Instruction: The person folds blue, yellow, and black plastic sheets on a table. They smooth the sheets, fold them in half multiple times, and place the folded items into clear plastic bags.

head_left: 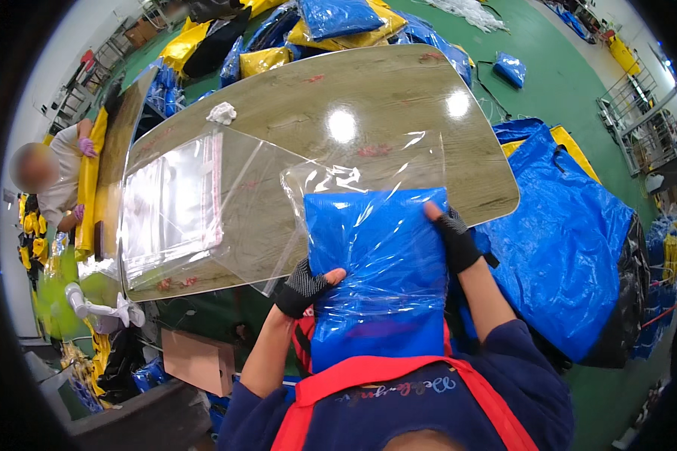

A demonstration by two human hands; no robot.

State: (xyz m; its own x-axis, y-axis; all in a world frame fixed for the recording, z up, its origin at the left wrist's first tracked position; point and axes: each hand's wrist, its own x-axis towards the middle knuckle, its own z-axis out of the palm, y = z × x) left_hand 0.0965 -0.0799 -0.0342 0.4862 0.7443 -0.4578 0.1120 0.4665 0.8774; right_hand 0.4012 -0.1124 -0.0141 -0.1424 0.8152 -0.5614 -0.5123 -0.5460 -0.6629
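Observation:
A folded blue plastic sheet lies inside a clear plastic bag, close against my body and over the table's near edge. The bag's far end stretches past the sheet onto the table, loose and wrinkled. My left hand, in a black fingerless glove with a grey patterned back, grips the left side, thumb on top. My right hand, in a black fingerless glove, holds the upper right edge, its thumb on top. The fingers under the package are hidden.
A stack of clear bags lies on the wood-patterned table, near a crumpled white scrap. A large blue sack rests at right. Blue and yellow bundles are heaped behind. At left, a gloved person handles yellow material.

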